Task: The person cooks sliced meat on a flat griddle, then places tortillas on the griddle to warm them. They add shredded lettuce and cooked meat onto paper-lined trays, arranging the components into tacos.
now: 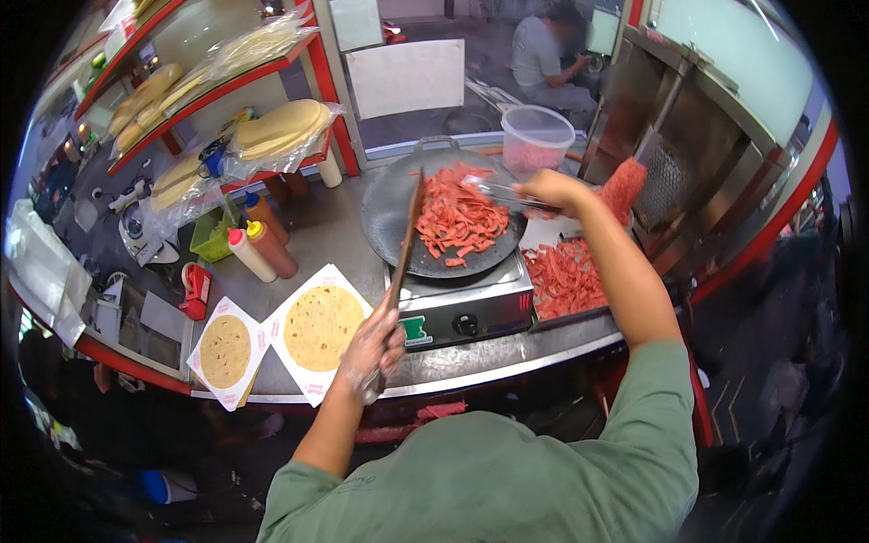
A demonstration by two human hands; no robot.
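Note:
My left hand (373, 347), in a clear plastic glove, grips the lower end of a long brown wooden spatula (410, 231). Its blade reaches up along the left side of the red meat strips (463, 213) in a round dark griddle pan (385, 208). At the pan's right side, my right hand (554, 190) is closed around metal tongs (496, 190), whose tips are at the meat. Left of the pan, two round flatbreads lie on white paper: a larger flatbread (321, 328) near my left hand and a smaller flatbread (225, 351) farther left.
The pan sits on a gas stove (462, 303). To its right are a tray of meat strips (566, 279), a vertical meat spit (623, 185) and a clear tub (538, 136). Sauce bottles (262, 244) stand left, below shelves of flatbread stacks (281, 127). Beyond the glass sits a person (548, 59).

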